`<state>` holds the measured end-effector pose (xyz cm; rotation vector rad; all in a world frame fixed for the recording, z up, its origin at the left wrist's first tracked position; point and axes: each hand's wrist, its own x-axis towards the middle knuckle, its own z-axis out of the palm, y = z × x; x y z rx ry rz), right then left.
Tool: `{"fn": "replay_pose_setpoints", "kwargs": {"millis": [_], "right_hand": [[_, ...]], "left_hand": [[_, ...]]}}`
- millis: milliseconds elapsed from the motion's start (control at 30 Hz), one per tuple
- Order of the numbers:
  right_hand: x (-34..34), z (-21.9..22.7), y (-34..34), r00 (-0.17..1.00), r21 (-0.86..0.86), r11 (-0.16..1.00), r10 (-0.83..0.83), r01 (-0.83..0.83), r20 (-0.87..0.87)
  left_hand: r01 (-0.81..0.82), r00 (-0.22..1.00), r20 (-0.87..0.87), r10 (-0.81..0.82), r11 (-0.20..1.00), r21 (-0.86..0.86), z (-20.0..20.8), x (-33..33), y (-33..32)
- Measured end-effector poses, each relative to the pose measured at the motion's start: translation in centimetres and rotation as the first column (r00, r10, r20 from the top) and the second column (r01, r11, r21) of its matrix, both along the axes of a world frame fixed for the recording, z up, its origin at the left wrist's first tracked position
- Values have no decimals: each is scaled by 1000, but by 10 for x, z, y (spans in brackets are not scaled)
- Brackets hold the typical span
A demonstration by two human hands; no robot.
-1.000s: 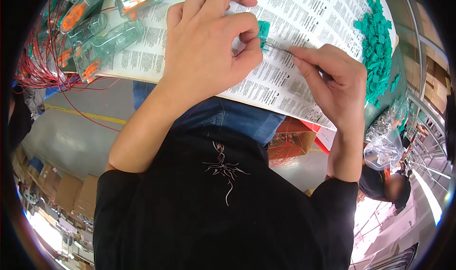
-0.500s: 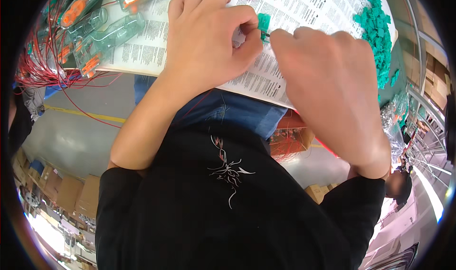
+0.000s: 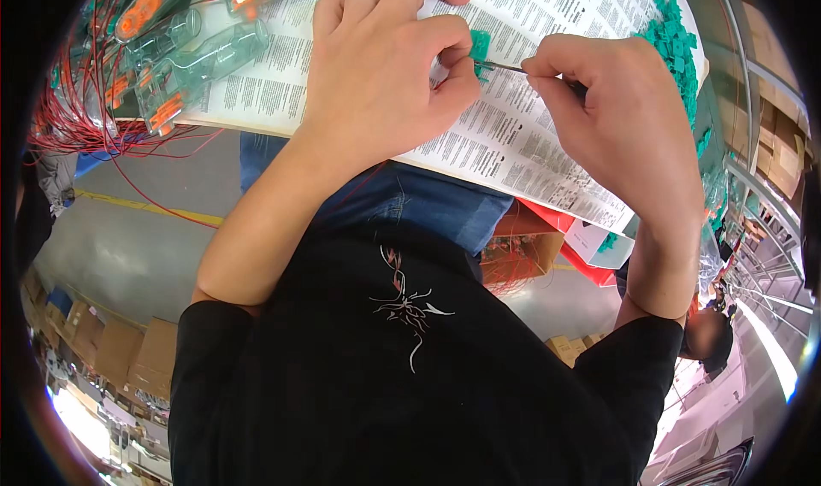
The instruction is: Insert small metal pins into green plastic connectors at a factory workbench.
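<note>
A small green plastic piece (image 3: 481, 43) is pinched between the thumb and forefinger of my left hand (image 3: 389, 67), just above the printed sheet (image 3: 539, 101); my fingers hide part of it. My right hand (image 3: 620, 97) is closed around a slim tool with a thin dark metal shaft (image 3: 506, 66). The shaft points left, and its tip meets the lower edge of the green piece. The tool's handle is mostly hidden in my palm, so its exact kind does not show.
Clear greenish plastic shells (image 3: 205, 63) with orange parts lie at the left, beside a tangle of red wires (image 3: 73, 131). A heap of small green pieces (image 3: 671, 46) sits at the right. Below the table edge are a red-and-white box (image 3: 594, 245) and a cardboard box (image 3: 534, 259). Another person (image 3: 708, 336) is at far right.
My right hand has moved right, away from my left fingers, and turned, so more of the tool's shaft shows. My left hand keeps its pinch on the green piece.
</note>
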<state>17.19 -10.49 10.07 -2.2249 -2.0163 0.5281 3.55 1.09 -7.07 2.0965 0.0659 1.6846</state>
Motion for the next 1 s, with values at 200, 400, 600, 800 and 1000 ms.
{"fn": "replay_pose_setpoints", "kwargs": {"millis": [200,400,600,800,1000], "right_hand": [[0,2,2,999,-10,1000,13,-13,31],[1,1,1,999,-16,1000,25,-25,46],[2,3,2,998,-22,999,45,-44,49],[-1,3,2,997,-10,999,46,-45,64],[-12,5,4,966,-58,990,138,-129,219]], "left_hand": [[24,999,-43,-26,999,-46,-1,-3,-2],[-20,1000,3,20,1000,13,-2,1,0],[-37,999,-6,37,999,30,-2,1,1],[-60,998,-25,62,996,66,0,0,2],[-42,948,-319,8,994,-100,39,-16,-7]]}}
